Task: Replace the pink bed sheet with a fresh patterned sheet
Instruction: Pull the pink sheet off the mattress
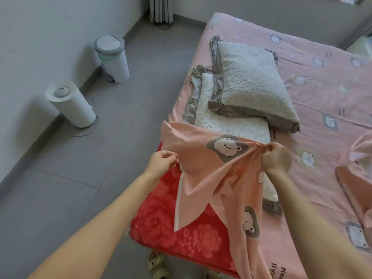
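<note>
Head view: pink bed sheet [203,158] lifted off near-left bed corner, red floral mattress cover [161,218] bared beneath. Left hand [162,163] pinched on sheet edge; right hand [276,157] clenched on gathered bunch. Rest of sheet spread over bed, weighted by two pillows [249,85] near left edge.

Risk judged: pillows dragged or tipped to floor if sheet pulled with them on it; fabric strained.

Fresh patterned sheet not seen.

Print near bottom edge partly read: "Ke…"; small "Keep"-like word by lower pillow, uncertain.
</note>
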A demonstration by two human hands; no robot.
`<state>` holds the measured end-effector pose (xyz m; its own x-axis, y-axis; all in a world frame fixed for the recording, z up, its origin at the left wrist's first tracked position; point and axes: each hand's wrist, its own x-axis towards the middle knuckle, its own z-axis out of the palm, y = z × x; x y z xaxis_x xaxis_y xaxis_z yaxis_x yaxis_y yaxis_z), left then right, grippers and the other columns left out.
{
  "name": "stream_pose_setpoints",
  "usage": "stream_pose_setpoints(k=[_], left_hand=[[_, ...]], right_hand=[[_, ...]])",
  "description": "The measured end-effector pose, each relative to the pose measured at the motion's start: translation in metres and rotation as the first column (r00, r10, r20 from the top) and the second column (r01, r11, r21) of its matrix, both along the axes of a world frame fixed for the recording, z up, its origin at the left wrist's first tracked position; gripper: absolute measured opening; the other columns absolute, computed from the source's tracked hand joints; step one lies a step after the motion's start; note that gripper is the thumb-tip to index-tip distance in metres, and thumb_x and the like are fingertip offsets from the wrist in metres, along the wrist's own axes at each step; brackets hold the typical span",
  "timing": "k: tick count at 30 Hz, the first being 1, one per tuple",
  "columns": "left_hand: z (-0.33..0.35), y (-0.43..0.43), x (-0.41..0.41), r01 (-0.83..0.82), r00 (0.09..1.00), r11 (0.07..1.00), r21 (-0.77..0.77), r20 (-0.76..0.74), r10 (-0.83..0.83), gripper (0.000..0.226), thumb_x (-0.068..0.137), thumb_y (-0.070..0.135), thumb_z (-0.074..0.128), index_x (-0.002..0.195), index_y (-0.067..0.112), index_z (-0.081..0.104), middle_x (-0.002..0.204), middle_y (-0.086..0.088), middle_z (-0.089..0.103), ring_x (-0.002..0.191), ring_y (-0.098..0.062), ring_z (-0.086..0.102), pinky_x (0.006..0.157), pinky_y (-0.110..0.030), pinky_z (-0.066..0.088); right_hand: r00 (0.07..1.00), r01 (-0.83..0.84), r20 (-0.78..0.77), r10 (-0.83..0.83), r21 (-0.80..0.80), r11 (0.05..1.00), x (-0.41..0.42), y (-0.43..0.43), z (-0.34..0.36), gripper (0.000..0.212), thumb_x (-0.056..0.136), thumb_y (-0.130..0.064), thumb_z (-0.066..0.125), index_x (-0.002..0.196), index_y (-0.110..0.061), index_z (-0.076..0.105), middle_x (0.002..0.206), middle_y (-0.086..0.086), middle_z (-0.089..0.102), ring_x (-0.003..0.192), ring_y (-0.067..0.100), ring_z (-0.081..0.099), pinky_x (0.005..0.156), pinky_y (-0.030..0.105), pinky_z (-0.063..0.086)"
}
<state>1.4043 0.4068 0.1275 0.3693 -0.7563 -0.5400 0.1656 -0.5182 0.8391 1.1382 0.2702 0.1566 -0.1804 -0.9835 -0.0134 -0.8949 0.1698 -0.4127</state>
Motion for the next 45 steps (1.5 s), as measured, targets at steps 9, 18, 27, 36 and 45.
stream_pose_setpoints(k=[9,18,27,36,45], left_hand=[[0.038,-0.006,0.023,0.017,0.99,0.998,0.057,0.142,-0.025,0.02,0.092,-0.002,0.043,0.09,0.007,0.061,0.076,-0.004,0.06,0.064,-0.011,0.051,0.044,-0.008,0.038],[0.097,-0.018,0.098,-0.032,0.974,0.999,-0.005,0.225,0.032,0.016,0.093,0.005,0.046,0.098,0.009,0.061,0.08,-0.001,0.062,0.066,-0.01,0.053,0.058,-0.019,0.038],[0.133,-0.052,0.268,0.161,0.96,0.984,-0.075,0.245,-0.138,0.02,0.095,0.007,0.046,0.084,0.016,0.06,0.079,0.0,0.064,0.068,-0.011,0.056,0.064,-0.021,0.041],[0.17,-0.081,0.459,0.232,0.915,0.97,-0.078,0.355,-0.19,0.017,0.096,0.004,0.045,0.093,0.006,0.062,0.08,-0.005,0.062,0.068,-0.013,0.055,0.064,-0.022,0.043],[0.163,-0.208,0.46,0.4,0.889,0.91,-0.106,0.286,-0.357,0.019,0.093,0.003,0.046,0.086,0.01,0.062,0.076,-0.003,0.063,0.065,-0.013,0.055,0.062,-0.021,0.044]], right_hand=[[0.911,-0.29,-0.256,0.325,0.163,0.943,0.025,0.028,0.006,0.032,0.09,-0.011,0.045,0.118,-0.012,0.059,0.115,0.013,0.063,0.103,0.033,0.057,0.087,0.039,0.041],[0.896,-0.412,-0.07,0.439,0.243,0.878,0.133,0.032,0.042,0.03,0.086,-0.012,0.05,0.112,-0.02,0.063,0.111,0.006,0.065,0.102,0.028,0.058,0.078,0.032,0.039],[0.943,-0.328,-0.019,0.331,0.11,0.938,0.294,0.004,0.068,0.027,0.086,-0.01,0.046,0.097,-0.012,0.071,0.102,0.009,0.069,0.094,0.031,0.061,0.072,0.032,0.047],[0.978,-0.208,0.04,0.204,0.174,0.962,0.441,-0.017,0.084,0.022,0.083,-0.011,0.048,0.074,-0.017,0.067,0.091,0.011,0.067,0.084,0.03,0.059,0.067,0.031,0.042],[0.995,-0.099,0.007,0.098,0.088,0.991,0.468,-0.09,0.095,0.023,0.084,-0.013,0.05,0.087,-0.014,0.072,0.096,0.008,0.071,0.091,0.03,0.063,0.073,0.033,0.049]])
